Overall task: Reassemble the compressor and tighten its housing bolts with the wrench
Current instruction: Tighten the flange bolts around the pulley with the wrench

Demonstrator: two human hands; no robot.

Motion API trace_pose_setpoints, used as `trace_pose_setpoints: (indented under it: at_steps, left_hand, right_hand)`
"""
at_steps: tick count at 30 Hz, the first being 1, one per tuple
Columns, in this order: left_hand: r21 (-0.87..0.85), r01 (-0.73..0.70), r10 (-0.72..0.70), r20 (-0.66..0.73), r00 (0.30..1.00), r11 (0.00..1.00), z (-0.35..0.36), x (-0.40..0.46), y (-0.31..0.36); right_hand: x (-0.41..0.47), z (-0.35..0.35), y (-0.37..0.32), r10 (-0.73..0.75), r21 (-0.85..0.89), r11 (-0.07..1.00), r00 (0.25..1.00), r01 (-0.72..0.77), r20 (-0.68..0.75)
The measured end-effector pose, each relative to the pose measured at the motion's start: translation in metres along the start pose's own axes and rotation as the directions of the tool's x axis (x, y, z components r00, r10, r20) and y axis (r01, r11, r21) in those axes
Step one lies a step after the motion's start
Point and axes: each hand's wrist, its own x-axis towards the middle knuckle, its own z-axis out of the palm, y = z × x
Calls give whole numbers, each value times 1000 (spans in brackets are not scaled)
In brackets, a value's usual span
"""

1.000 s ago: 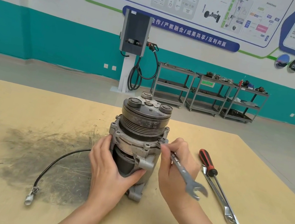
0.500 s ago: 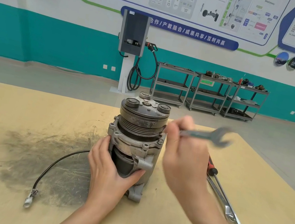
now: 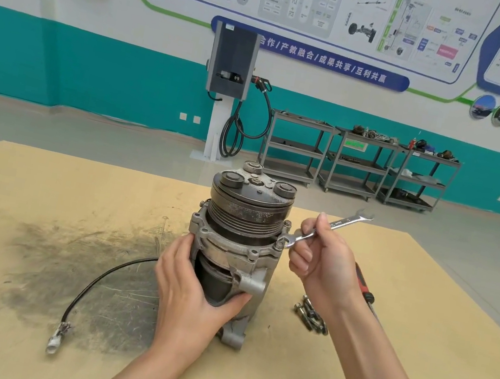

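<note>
workshop hall: white-and-teal wall with printed diagrams, grey charging unit (image 3: 232,62) with looped cable, three metal carts (image 3: 357,161) along the far wall. bench (image 3: 42,186): pale wood sheet, dark smudged patch left of centre. compressor (image 3: 241,238): upright at bench centre, pulley end up, black lead (image 3: 105,281) trailing left to a white plug. left hand (image 3: 190,292): wrapped round lower body, thumb across the front, fingers curled behind, steadying. right hand (image 3: 320,258): fingers closed round the shank of the wrench (image 3: 325,229), thumb along the top. change since half a second ago: wrench then raised clear beside the pulley, blurred in swing; now lowered, near end seated at the flange bolt (image 3: 279,244) on the right side, free end angled up and away. change since one second ago: handle then pointing down toward the body, now pointing outward, so a fresh bite taken for another turn. judged stage: tightening under way, bolt not proven snug; other flange bolts not yet checked. loose bolts (image 3: 311,317): small heap right of the compressor base, suggesting fasteners outstanding. red-handled screwdriver (image 3: 365,286): partly hidden behind right forearm.
</note>
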Motion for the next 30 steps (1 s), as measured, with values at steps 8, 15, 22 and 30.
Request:
trace_pose_setpoints:
  at_steps: [8, 15, 22, 30]
  left_hand:
    - [0, -3, 3, 1, 1000, 1000, 0, 0, 0]
    - [-12, 0, 0, -2, 1000, 1000, 0, 0, 0]
    - [-11, 8, -8, -3, 1000, 1000, 0, -1, 2]
    - [-10, 2, -2, -10, 1000, 1000, 0, 0, 2]
  right_hand:
    - [-6, 0, 6, -33, 3, 999, 999, 33, -15]
    - [-16, 9, 17, -436, -345, 850, 899, 398, -38]
    - [-30, 13, 35, -663, -538, 638, 748, 550, -22]
    - [-37, 30, 17, -728, -874, 182, 659, 451, 188]
